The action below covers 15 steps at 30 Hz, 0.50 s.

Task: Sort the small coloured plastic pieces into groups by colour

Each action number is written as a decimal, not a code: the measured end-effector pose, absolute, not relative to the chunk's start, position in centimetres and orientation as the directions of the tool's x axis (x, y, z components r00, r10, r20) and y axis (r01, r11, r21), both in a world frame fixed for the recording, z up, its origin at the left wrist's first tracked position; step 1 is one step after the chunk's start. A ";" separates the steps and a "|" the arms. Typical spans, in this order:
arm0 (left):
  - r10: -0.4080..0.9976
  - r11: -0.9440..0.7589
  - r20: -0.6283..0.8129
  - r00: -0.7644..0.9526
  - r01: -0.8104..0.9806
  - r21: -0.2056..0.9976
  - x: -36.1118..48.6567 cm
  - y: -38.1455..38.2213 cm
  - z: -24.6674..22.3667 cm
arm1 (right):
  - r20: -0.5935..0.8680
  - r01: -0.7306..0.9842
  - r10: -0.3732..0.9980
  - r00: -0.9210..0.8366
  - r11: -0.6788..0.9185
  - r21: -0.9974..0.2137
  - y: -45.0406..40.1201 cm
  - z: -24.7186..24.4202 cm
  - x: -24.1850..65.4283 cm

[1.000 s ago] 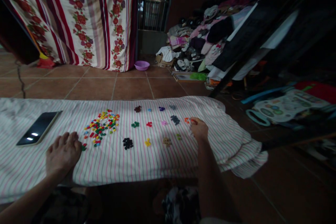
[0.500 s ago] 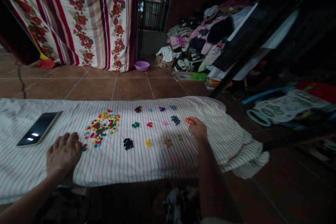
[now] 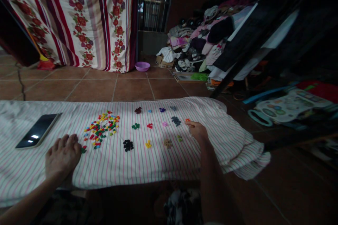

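My right hand (image 3: 198,130) is at the right of the striped cloth (image 3: 111,168), fingertips pressed together just below a small orange cluster of pieces (image 3: 187,120). Whatever sits between those fingertips, if anything, is hidden. Flat on the cloth at the left lies my left hand (image 3: 62,153), fingers stretched out, beside a few green and red pieces (image 3: 83,149). A mixed-colour heap of small pieces (image 3: 101,130) spreads between the hands. Single-colour clusters sit to its right, among them black pieces (image 3: 128,145), yellow pieces (image 3: 148,144), dark green pieces (image 3: 135,126) and dark grey pieces (image 3: 175,121).
A phone (image 3: 38,130) lies at the cloth's left. Beyond the far edge is a tiled floor with a purple basin (image 3: 142,66) and a clothes pile (image 3: 198,40). A baby walker-like toy (image 3: 282,107) stands at the right.
My right hand has shifted slightly down from the orange pieces, which now show above its fingertips. My left hand stays flat in place.
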<state>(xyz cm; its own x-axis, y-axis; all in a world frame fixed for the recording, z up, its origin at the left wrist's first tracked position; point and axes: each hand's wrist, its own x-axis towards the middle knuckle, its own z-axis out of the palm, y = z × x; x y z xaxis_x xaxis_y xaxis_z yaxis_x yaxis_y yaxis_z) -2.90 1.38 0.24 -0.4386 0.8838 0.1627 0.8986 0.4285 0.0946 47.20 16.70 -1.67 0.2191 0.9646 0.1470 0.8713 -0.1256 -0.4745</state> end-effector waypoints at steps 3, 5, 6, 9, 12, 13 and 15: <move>0.879 0.427 0.185 -0.440 0.898 0.105 -2.9 1.3 0.1 | 0.150 0.889 0.964 0.221 -0.136 -0.438 16.9 -1.9 47.3; 0.879 0.426 0.186 -0.439 0.898 0.107 -3.0 1.3 0.1 | 0.153 0.886 0.963 0.222 -0.134 -0.444 17.0 -2.1 47.5; 0.881 0.424 0.181 -0.437 0.900 0.105 -3.0 1.3 0.1 | 0.158 0.882 0.962 0.225 -0.132 -0.453 17.1 -2.1 47.6; 0.887 0.423 0.164 -0.432 0.902 0.089 -3.0 1.3 0.2 | 0.188 0.859 0.952 0.240 -0.119 -0.498 17.1 -2.3 47.8; 0.881 0.441 0.164 -0.444 0.896 0.053 -3.0 1.4 0.0 | 0.187 0.831 0.945 0.269 -0.130 -0.541 17.0 -2.2 47.9; 0.882 0.441 0.168 -0.441 0.897 0.040 -3.1 1.4 -0.1 | 0.181 0.823 0.945 0.271 -0.130 -0.554 16.9 -2.1 47.9; 0.879 0.444 0.186 -0.439 0.896 0.020 -3.2 1.4 -0.4 | 0.168 0.808 0.949 0.266 -0.125 -0.576 16.8 -1.9 48.0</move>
<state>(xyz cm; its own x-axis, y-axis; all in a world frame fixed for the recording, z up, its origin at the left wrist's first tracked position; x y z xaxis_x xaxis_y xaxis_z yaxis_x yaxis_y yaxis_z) -3.25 1.45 -0.41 -0.4393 0.8789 0.1856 0.8960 0.4436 0.0202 47.95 16.79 -1.86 0.2663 0.9491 0.1684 0.8080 -0.1245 -0.5759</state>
